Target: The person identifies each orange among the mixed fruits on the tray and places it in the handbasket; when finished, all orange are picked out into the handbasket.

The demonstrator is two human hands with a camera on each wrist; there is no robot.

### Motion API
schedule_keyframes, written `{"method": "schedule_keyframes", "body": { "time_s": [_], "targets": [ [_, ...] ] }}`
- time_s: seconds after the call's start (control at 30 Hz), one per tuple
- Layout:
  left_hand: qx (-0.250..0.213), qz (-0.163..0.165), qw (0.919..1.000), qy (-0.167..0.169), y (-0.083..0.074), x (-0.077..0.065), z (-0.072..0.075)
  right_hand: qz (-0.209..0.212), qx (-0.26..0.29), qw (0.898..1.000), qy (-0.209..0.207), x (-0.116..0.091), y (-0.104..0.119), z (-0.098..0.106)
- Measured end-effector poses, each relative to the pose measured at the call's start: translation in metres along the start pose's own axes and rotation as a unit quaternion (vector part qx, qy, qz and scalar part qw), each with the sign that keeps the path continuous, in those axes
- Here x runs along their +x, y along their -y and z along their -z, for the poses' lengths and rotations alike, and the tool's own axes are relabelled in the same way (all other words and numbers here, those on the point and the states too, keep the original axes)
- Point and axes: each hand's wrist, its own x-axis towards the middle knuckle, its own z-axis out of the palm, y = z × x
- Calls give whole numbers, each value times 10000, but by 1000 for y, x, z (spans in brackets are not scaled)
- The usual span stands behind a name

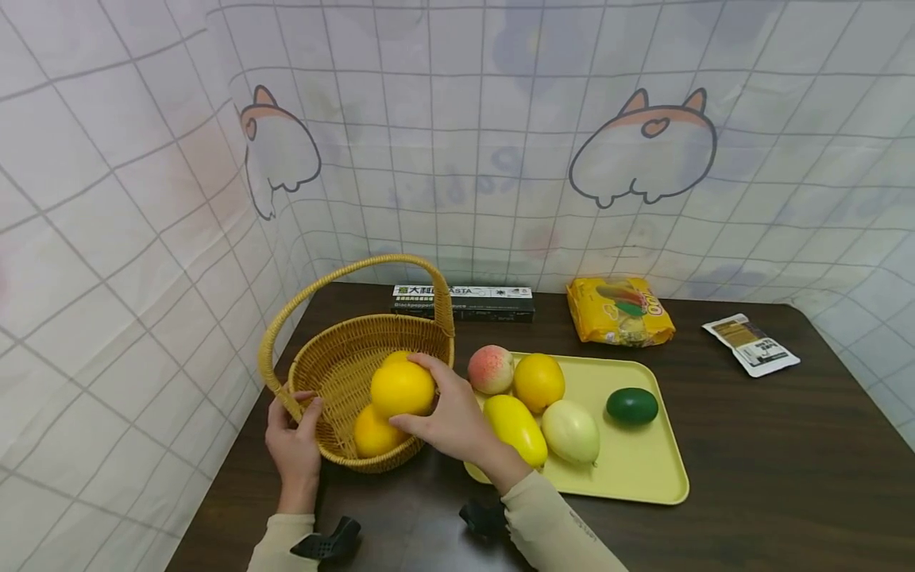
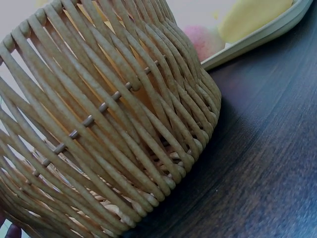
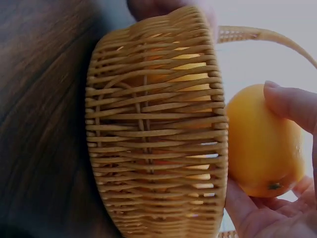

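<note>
My right hand [image 1: 457,413] holds a yellow-orange orange [image 1: 403,388] between thumb and fingers, at the right side of the wicker basket [image 1: 343,326]. In the right wrist view the held orange [image 3: 265,141] shows beside the basket rim, its small green stem end visible. Inside the basket lie more fruit of the same colour, one orange [image 1: 376,433] below the held one and another partly hidden behind it. My left hand [image 1: 296,445] grips the basket's left rim by the foot of its arched handle. The left wrist view is mostly filled by the woven wall [image 2: 99,114].
Right of the basket, a pale yellow tray [image 1: 643,477] carries a peach [image 1: 491,369], an orange [image 1: 539,383], a yellow mango-like fruit [image 1: 516,431], a pale green fruit [image 1: 570,431] and a dark green fruit [image 1: 632,407]. Behind are a black box [image 1: 463,304], a yellow packet [image 1: 619,311] and a white pouch [image 1: 750,344].
</note>
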Motion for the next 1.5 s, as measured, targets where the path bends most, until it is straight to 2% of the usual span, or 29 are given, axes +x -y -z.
{"method": "schedule_keyframes", "body": {
  "time_s": [0.13, 0.3, 0.4, 0.6, 0.9, 1.1, 1.27, 1.5],
  "targets": [
    [32, -50, 10000, 30, 1, 1, 0, -73, -63, 9998, 154, 8, 2, -8],
    [37, -26, 10000, 63, 0, 0, 0, -518, -17, 9986, 50, 18, 0, -15],
    [73, 13, 10000, 61, 0, -1, 1, -600, -35, 9982, 34, 25, -2, -18],
    [44, 39, 10000, 30, 0, 0, 1, -378, 5, 9992, 117, 39, -4, -24],
    [-60, 54, 9999, 62, 1, 1, 1, 4, -529, 9986, -86, 46, -4, -34],
    [-12, 72, 10000, 58, 0, 0, 2, 84, -483, 9987, -107, 39, 3, -27],
    [-18, 63, 10000, 51, 0, 1, 2, 114, -871, 9961, -88, 37, 9, -15],
    [-61, 51, 10000, 47, 0, 0, 3, -93, -1338, 9907, -226, 32, 11, 6]
  ]
}}
